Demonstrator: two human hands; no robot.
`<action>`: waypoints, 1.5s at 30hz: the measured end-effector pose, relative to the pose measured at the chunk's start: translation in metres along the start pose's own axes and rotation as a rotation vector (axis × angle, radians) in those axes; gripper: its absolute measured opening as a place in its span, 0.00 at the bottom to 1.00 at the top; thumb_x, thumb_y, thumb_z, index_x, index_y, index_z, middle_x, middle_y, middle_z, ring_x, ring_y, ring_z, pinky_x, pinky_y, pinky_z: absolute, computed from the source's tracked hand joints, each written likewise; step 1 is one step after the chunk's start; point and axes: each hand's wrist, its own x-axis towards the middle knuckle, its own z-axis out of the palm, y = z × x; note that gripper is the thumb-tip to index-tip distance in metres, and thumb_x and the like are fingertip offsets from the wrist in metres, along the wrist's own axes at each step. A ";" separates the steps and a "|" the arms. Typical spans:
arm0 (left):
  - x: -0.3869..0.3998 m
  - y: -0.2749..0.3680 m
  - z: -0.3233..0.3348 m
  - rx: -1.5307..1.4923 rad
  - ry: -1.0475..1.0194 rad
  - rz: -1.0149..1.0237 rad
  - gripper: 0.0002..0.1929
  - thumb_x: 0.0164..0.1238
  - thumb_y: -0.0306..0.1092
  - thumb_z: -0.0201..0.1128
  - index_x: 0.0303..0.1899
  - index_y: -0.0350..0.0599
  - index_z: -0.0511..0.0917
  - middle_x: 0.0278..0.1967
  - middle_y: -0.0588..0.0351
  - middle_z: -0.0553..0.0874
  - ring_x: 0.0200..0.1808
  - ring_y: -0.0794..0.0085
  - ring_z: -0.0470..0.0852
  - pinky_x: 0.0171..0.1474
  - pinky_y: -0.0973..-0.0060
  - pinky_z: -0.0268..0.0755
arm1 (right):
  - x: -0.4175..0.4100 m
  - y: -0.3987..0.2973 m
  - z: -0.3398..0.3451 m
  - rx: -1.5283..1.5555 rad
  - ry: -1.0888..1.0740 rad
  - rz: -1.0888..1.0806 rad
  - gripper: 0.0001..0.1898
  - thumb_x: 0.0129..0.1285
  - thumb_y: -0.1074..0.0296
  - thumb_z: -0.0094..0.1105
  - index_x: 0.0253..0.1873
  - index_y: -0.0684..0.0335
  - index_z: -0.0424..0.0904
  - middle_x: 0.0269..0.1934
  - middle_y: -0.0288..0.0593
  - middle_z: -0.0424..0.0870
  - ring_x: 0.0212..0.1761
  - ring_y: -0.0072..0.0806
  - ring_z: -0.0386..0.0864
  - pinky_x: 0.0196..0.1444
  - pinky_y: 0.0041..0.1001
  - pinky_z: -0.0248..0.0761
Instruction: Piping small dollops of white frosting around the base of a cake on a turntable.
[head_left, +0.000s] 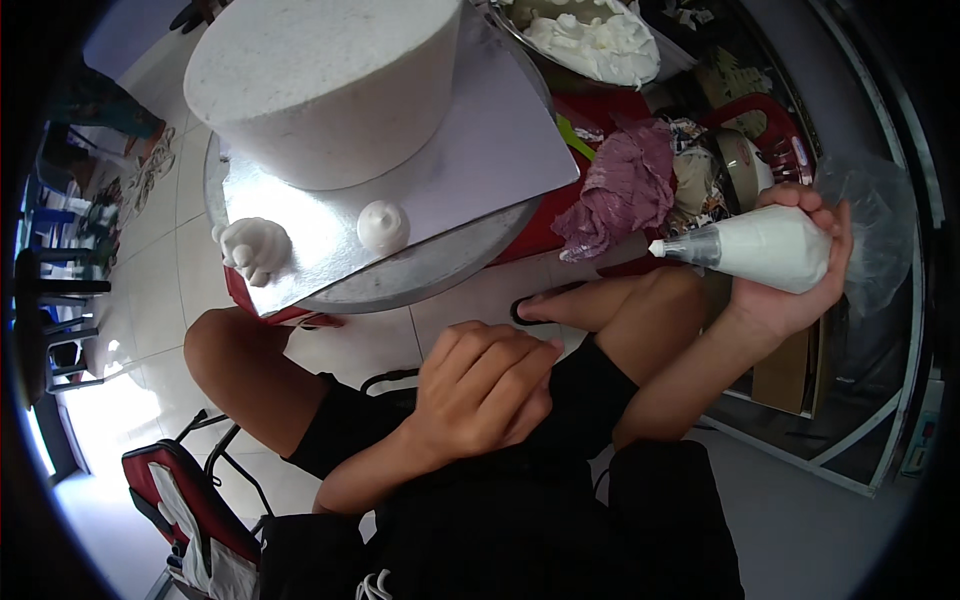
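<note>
In my right hand (787, 300) lies a clear piping bag (772, 247) filled with white cream. Its nozzle points left, with a little cream at the tip. My left hand (484, 386) is curled into a loose fist above my lap, and nothing shows in it. In front of me a tall, round white cake or cake form (330, 112) stands on a shiny silver cake board (495, 157). Near the board's front edge sit a lumpy piped cream figure (253, 250) and a smaller cream mound (384, 227). Under the board is a round metal turntable (420, 274).
A metal bowl of whipped cream (592, 41) stands at the back right. A crumpled purple cloth (626, 187) lies on a red surface beside the board. Right of my hand hangs a clear plastic bag (866, 225). At lower left is a red-and-black bag (191, 495).
</note>
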 end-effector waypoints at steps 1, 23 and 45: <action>-0.008 -0.006 0.019 -0.161 -0.094 -0.126 0.18 0.65 0.23 0.66 0.57 0.35 0.85 0.47 0.49 0.91 0.48 0.55 0.89 0.52 0.60 0.80 | 0.001 0.002 -0.013 0.007 0.042 0.007 0.20 0.82 0.61 0.53 0.31 0.59 0.82 0.32 0.43 0.87 0.42 0.39 0.85 0.52 0.40 0.80; -0.011 -0.073 0.194 -1.764 -0.234 -1.073 0.19 0.84 0.31 0.63 0.70 0.43 0.76 0.61 0.55 0.85 0.57 0.69 0.86 0.55 0.66 0.83 | -0.043 0.062 -0.161 0.200 0.432 0.148 0.17 0.80 0.58 0.56 0.32 0.55 0.76 0.29 0.40 0.84 0.39 0.38 0.85 0.54 0.42 0.81; -0.022 -0.071 0.183 -1.858 -0.296 -0.750 0.22 0.81 0.29 0.63 0.72 0.46 0.75 0.64 0.55 0.82 0.59 0.67 0.79 0.59 0.60 0.73 | -0.064 0.057 -0.124 -0.485 0.271 -0.444 0.28 0.85 0.46 0.43 0.31 0.60 0.70 0.25 0.46 0.76 0.33 0.46 0.85 0.47 0.49 0.84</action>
